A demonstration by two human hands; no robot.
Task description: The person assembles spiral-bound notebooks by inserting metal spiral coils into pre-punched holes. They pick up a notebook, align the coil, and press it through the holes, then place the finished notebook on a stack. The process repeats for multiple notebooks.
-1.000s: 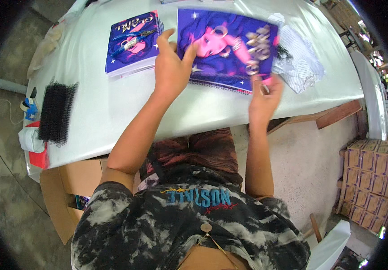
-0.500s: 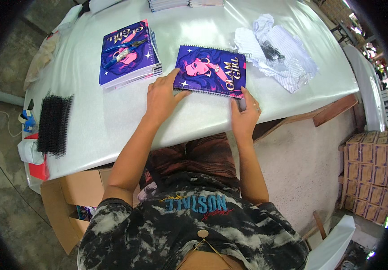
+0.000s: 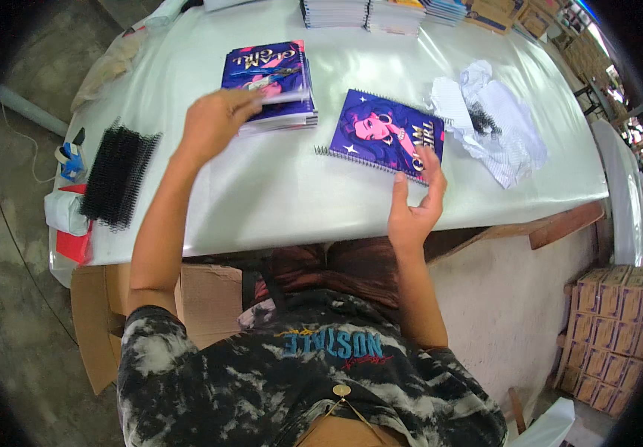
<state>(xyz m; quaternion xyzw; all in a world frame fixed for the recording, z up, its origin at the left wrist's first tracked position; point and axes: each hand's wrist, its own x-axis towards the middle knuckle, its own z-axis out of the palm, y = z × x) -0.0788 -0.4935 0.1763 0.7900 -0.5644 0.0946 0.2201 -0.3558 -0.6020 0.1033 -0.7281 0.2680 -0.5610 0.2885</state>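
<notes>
A purple notebook (image 3: 381, 130) with an illustrated cover lies on the table. A dark spiral coil (image 3: 329, 152) runs along its near edge and sticks out past the left corner. My right hand (image 3: 420, 205) is at the notebook's near right corner, thumb and fingers apart, fingertips over the cover. My left hand (image 3: 221, 123) is at the near left side of a stack of similar notebooks (image 3: 280, 119). Its fingers are pinched at a pale, elongated thing (image 3: 288, 97), blurred and too unclear to name. Blue-handled pliers (image 3: 265, 72) lie on the stack, partly hidden.
Black spiral coils (image 3: 120, 177) lie in a bundle at the left. Crumpled striped wrapping (image 3: 511, 149) with loose black coils (image 3: 483, 119) is at the right. More notebook stacks (image 3: 335, 13) stand at the far edge. An open cardboard box (image 3: 209, 302) is below the near edge.
My left hand has left the notebook and moved left to the stack. My right hand has stayed at the notebook's corner, its grip loosened. The view has shifted.
</notes>
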